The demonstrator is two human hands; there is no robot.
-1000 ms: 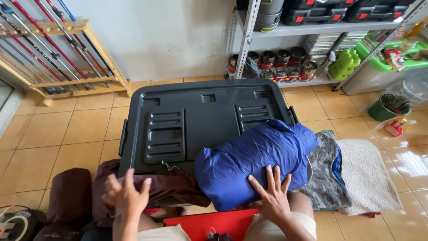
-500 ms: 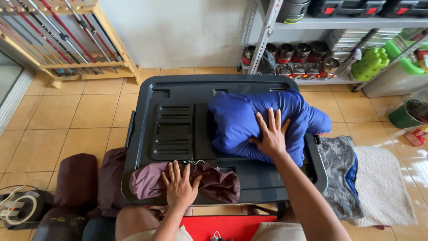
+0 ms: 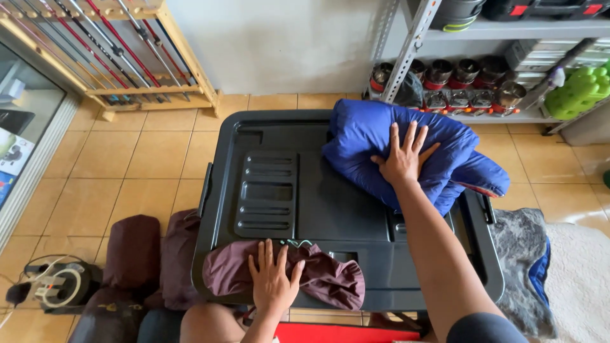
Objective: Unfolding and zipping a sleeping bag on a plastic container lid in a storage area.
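- On the black bin lid (image 3: 279, 190), the right hand (image 3: 401, 159) pressed flat, fingers spread, on the blue sleeping bag (image 3: 381, 136) at the far right corner; overhanging, it might slide off
- The left hand (image 3: 273, 279) lay open on the maroon sack (image 3: 330, 279) at the near edge, which could slip floorward

On the bin lid (image 3: 279, 203), a padded bundle (image 3: 381, 136) is placed at the far right and a stuff sack (image 3: 330, 279) at the near edge, well apart.
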